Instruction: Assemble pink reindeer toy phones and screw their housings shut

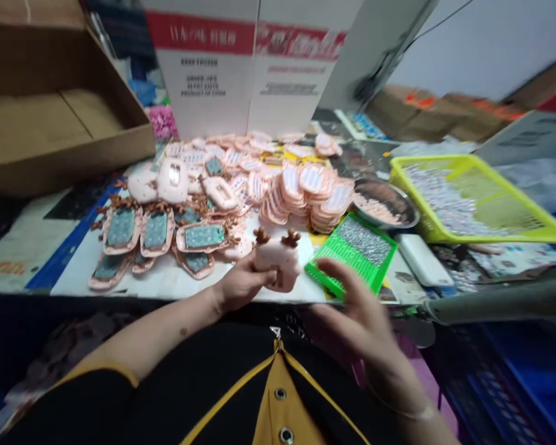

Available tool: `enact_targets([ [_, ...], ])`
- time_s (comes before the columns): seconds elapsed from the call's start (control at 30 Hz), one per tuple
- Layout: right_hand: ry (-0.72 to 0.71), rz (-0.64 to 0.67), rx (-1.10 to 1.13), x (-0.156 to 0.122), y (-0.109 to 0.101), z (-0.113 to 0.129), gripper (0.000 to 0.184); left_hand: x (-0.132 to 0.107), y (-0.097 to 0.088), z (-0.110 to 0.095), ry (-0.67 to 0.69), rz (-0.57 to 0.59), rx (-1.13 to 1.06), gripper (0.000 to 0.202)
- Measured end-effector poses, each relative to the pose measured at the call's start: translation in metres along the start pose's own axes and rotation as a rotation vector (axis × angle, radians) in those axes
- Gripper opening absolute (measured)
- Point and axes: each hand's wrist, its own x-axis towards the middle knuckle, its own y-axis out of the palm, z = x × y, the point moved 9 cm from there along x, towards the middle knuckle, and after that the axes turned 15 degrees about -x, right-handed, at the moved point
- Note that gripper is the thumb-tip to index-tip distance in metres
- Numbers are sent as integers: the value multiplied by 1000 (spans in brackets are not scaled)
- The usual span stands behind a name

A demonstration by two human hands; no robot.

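My left hand (241,281) grips a pale pink plastic casing (278,262) with two brown antlers on top, thumb across its front. The casing is upright just over the table's front edge. My right hand (356,315) is apart from it, fingers spread and blurred by motion, with nothing visible in it. Beyond that hand lies a green tray (322,262) holding many small silvery screws. To the left are several opened pink casings (156,232) with green circuit boards showing. Stacked pink back covers (291,191) rise behind the held casing.
A metal bowl (410,213) of small pink parts stands behind the green tray. Right of it are a yellow basket (505,238) of small pale pieces and a white oblong box (424,259). A cardboard box (115,151) stands left; a white carton (213,114) stands at the back.
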Motion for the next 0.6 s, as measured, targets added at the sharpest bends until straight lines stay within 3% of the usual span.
enact_targets([
  [0.1, -29, 151, 171, 25, 51, 2, 50, -3, -4, -7, 12, 48, 64, 38],
  [0.23, 70, 226, 376, 43, 99, -9, 56, -5, -26, -24, 86, -28, 120, 43],
  [0.37, 116, 209, 388, 35, 113, -17, 51, -12, -43, -39, 201, -118, 140, 52],
  [0.5, 168, 238, 362, 26, 120, -25, 48, -11, -44, -31, 149, -121, 163, 54],
  [0.6, 138, 352, 316, 24, 128, -23, 50, -16, -46, -38, 94, -107, 234, 59],
])
